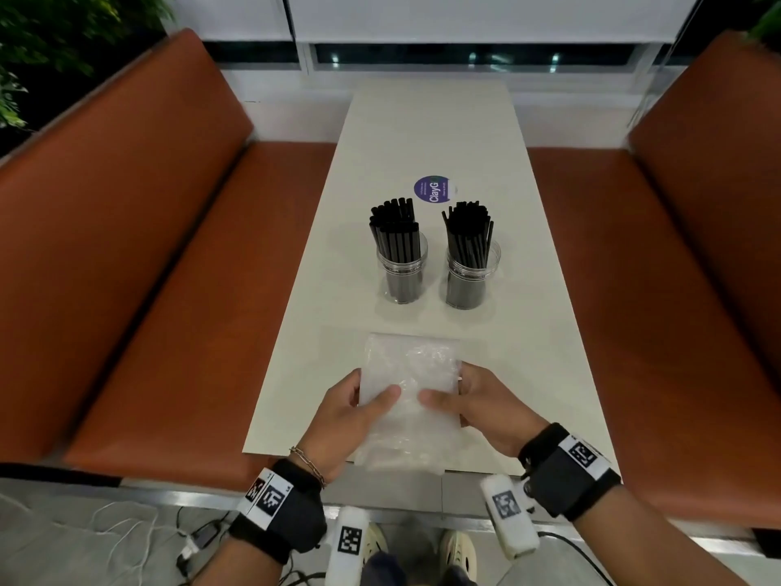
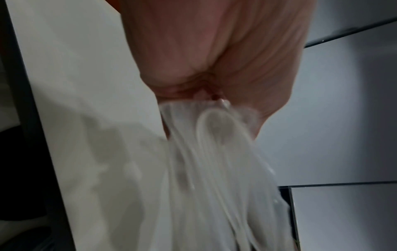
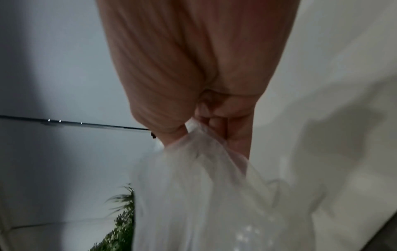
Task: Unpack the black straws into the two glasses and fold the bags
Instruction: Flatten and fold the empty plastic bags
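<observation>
Two clear glasses (image 1: 402,270) (image 1: 470,276) stand mid-table, each packed with black straws (image 1: 395,230) (image 1: 469,234). A crinkled clear plastic bag (image 1: 412,365) (image 2: 214,186) (image 3: 204,195) is held flat above the table's near end. My left hand (image 1: 363,401) pinches its left edge, thumb on top. My right hand (image 1: 454,399) pinches the right edge the same way. The bag's near end hangs past the table edge. Whether this is one bag or two stacked cannot be told.
The long white table (image 1: 431,133) carries a round purple sticker (image 1: 432,189) beyond the glasses. Orange bench seats (image 1: 177,315) (image 1: 659,332) flank both sides. Cables (image 1: 126,539) lie on the floor at the near left.
</observation>
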